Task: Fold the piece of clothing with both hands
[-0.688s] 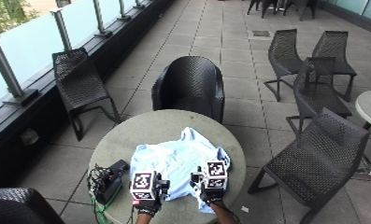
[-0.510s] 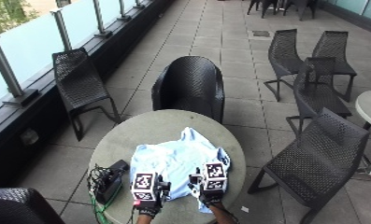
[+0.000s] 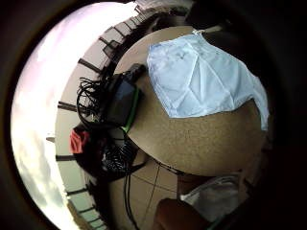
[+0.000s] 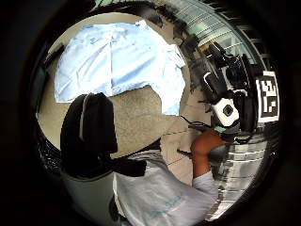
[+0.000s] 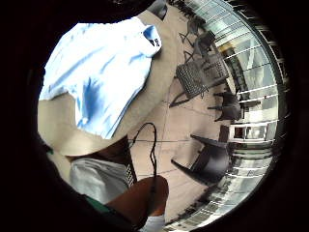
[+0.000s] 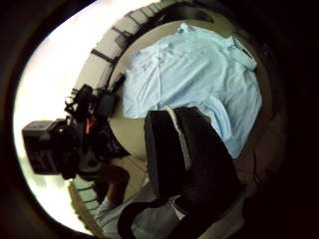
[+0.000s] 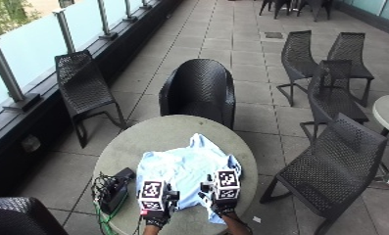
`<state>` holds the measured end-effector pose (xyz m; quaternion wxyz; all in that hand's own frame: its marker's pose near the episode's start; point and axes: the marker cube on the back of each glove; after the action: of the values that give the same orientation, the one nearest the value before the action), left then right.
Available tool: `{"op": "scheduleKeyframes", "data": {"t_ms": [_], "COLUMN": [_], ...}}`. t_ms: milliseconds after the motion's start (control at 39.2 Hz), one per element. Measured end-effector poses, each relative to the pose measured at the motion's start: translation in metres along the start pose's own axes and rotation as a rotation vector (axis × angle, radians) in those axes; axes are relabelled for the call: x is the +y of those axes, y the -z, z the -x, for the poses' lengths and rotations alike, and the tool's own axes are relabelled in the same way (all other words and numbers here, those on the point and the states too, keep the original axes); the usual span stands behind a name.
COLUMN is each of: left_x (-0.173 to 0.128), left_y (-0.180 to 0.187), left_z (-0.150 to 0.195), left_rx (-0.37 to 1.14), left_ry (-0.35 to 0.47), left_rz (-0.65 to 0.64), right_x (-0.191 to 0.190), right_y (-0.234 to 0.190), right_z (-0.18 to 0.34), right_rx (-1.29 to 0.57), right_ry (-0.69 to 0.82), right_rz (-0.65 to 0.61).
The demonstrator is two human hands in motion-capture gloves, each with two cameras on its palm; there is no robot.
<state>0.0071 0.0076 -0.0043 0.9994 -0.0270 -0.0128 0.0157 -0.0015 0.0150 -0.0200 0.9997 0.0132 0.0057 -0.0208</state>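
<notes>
A light blue shirt (image 7: pixel 184 172) lies spread flat on the round grey table (image 7: pixel 148 134), collar toward the far side, its near hem close to the table's near edge. Both gloved hands hover just over that near hem: left hand (image 7: pixel 155 213) at the left, right hand (image 7: pixel 223 205) at the right. Their grip seems apart, fingers relaxed and holding no cloth, though the outside view hides the fingertips. A black device with cables (image 7: pixel 112 191) sits at the table's left edge, beside the shirt
</notes>
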Motion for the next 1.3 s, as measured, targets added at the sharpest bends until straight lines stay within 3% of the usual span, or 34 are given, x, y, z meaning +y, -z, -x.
{"op": "scheduleKeyframes", "data": {"t_ms": [357, 637, 943, 1045, 1198, 1300], "left_x": [-0.007, -0.018, -0.036, -0.039, -0.053, -0.055], "left_y": [-0.021, -0.089, -0.143, -0.141, -0.144, -0.140], "left_z": [0.005, 0.018, 0.025, 0.026, 0.035, 0.038], "left_rx": [-0.014, -0.072, 0.024, 0.009, -0.087, -0.086], "left_ry": [0.028, 0.093, 0.085, 0.091, 0.083, 0.053], "left_rz": [-0.038, 0.111, 0.208, 0.124, -0.026, -0.114], "right_x": [-0.001, -0.016, -0.031, -0.039, -0.058, -0.053], "right_y": [-0.028, -0.107, -0.153, -0.155, -0.161, -0.150], "right_z": [-0.016, -0.026, -0.030, -0.032, -0.039, -0.038], "right_rx": [0.020, 0.046, 0.049, -0.014, -0.004, 0.025], "right_ry": [-0.045, -0.085, -0.051, -0.007, 0.034, 0.092], "right_rz": [0.005, 0.159, 0.247, 0.168, -0.089, -0.161]}}
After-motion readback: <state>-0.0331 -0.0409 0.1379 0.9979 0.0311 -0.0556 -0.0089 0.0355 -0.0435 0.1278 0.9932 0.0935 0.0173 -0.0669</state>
